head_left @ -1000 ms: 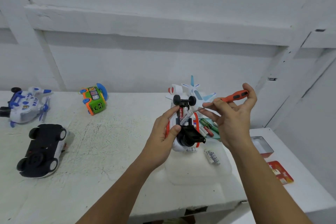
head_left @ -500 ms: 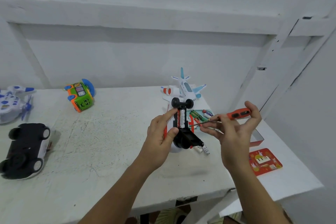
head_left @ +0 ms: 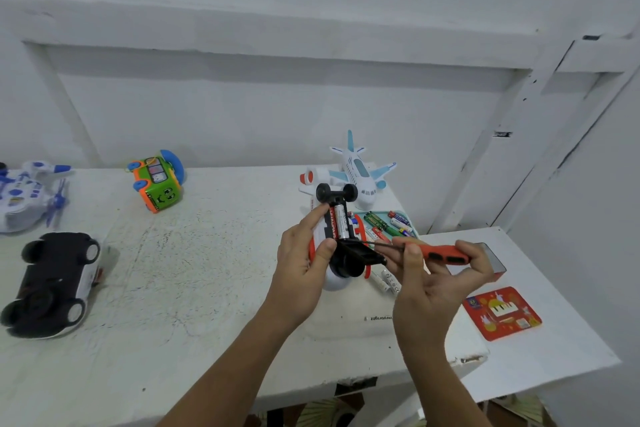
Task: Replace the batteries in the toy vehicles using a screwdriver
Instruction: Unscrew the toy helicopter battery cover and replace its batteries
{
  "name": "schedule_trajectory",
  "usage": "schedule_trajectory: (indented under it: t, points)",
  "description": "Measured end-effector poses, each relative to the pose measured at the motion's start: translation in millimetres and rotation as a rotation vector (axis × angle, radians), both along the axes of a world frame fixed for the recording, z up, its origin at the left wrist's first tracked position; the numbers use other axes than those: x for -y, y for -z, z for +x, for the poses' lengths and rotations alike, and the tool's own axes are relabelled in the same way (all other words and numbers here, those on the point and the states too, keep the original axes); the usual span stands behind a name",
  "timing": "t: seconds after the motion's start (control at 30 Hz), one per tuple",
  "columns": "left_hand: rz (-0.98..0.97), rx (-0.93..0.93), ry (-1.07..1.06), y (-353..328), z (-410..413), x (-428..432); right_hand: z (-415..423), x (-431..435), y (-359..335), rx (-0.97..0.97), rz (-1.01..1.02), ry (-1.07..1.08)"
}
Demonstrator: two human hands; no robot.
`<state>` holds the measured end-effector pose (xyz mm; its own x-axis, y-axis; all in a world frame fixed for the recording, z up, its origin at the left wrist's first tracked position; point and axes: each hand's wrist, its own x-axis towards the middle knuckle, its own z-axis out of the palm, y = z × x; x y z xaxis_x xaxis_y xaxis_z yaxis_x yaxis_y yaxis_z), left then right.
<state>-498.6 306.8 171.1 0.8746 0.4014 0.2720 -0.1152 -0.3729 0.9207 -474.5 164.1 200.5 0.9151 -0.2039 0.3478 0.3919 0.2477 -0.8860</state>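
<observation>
My left hand [head_left: 306,258] grips a white and orange toy plane [head_left: 337,276] turned belly up, its black wheels [head_left: 336,191] at the far end. Its battery bay lies uncovered with batteries [head_left: 338,222] inside. My right hand [head_left: 438,274] holds an orange-handled screwdriver [head_left: 441,252], shaft pointing left toward the toy's black underside part [head_left: 356,255]. Loose batteries [head_left: 388,281] lie on the table under the toy. A teal tray [head_left: 386,224] behind it holds several more batteries.
A white and blue toy airliner [head_left: 360,172] stands behind the tray. A green and orange toy bus [head_left: 157,180], a white and blue toy [head_left: 26,196] and an upturned black car [head_left: 52,283] are at the left. A red card [head_left: 502,312] and an open tin [head_left: 493,258] lie at the right.
My right hand has lowered the screwdriver and brought its tip down to the toy's underside. My head has turned, shifting the view left.
</observation>
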Motion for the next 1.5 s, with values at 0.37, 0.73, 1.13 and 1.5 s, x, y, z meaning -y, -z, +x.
schedule_trajectory:
  t: [0.37, 0.73, 1.13, 1.5]
  points:
    - [0.097, -0.022, 0.039, 2, 3, 1, 20, 17, -13, -0.086, 0.114, -0.074]
    - [0.102, -0.024, -0.023, 5, 6, 1, 12, 8, 6, 0.625, -0.380, -0.029]
    - [0.145, -0.003, -0.010, 6, 7, 1, -1, 3, -3, 0.242, -0.086, 0.094]
    - [0.098, 0.007, -0.058, 4, 4, 7, -6, 7, 2, 0.303, -0.151, 0.079]
